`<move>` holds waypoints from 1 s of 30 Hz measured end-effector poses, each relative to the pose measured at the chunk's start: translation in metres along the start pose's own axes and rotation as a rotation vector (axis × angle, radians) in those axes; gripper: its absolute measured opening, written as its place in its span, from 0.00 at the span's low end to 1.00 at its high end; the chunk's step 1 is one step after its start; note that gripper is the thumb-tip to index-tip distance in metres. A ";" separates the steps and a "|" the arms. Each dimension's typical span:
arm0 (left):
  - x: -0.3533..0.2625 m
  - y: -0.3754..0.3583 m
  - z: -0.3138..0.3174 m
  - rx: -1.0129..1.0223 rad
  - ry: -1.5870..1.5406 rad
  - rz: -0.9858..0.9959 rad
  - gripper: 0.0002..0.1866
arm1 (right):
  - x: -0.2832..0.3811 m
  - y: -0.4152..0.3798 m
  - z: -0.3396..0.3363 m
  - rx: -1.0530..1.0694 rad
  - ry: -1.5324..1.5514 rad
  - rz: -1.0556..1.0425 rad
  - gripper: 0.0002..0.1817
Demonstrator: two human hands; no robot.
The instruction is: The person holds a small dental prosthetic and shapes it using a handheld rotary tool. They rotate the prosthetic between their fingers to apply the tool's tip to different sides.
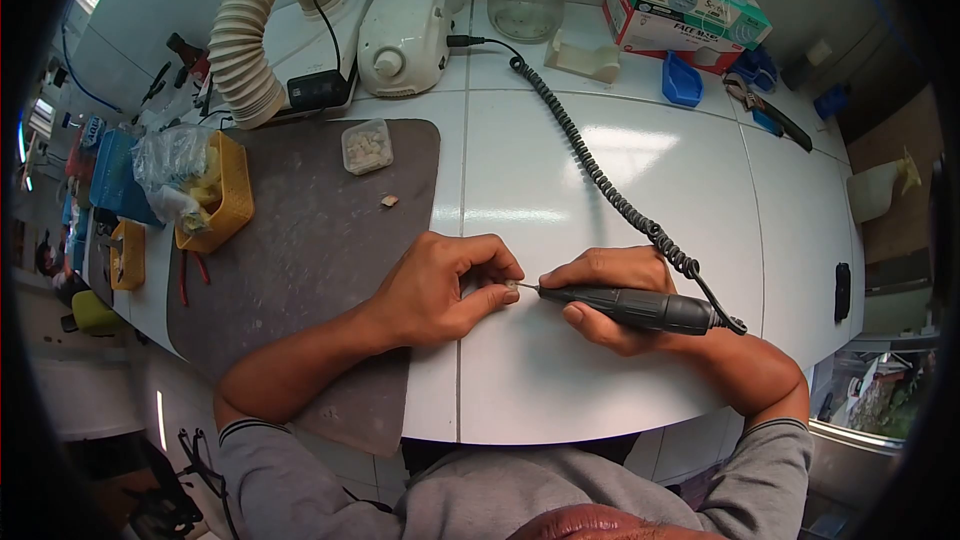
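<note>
Between thumb and forefinger, my left hand (pixel 432 288) pinches a tiny pale piece (pixel 512 285), mostly hidden by the fingertips. My right hand (pixel 622 272) grips a black rotary tool handpiece (pixel 640 309) lying almost level over the white tabletop. Its thin metal bit (pixel 529 286) points left and its tip is right at the pale piece. From the back of the handpiece a coiled black cord (pixel 590 160) runs up to a white control unit (pixel 404 45). A small clear tub (pixel 367 147) of pale chunks and one loose tan chip (pixel 389 201) lie on the dark mat (pixel 310 240).
A ribbed hose (pixel 243 35) arches at the back left. Yellow baskets (pixel 235 190) and red-handled pliers (pixel 192 278) sit left. Along the back are a glass jar (pixel 525 0), a mask box (pixel 665 25), a blue tray (pixel 682 80) and a wrench-like tool (pixel 770 112).
</note>
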State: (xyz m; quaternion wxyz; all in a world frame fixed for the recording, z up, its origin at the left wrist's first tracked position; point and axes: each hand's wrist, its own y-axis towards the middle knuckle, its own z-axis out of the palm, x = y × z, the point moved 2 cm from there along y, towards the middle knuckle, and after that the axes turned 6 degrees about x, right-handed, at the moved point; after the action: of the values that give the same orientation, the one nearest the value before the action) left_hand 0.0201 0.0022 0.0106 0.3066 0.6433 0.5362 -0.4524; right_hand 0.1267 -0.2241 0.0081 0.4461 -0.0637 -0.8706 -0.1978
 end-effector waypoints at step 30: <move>0.000 0.000 0.001 -0.003 -0.010 0.031 0.08 | -0.001 -0.002 0.000 -0.006 0.010 -0.022 0.17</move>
State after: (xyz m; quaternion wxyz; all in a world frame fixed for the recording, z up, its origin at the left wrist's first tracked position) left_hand 0.0201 0.0014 0.0102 0.3174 0.6487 0.5252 -0.4501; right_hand 0.1269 -0.2256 0.0065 0.4478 -0.0543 -0.8684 -0.2057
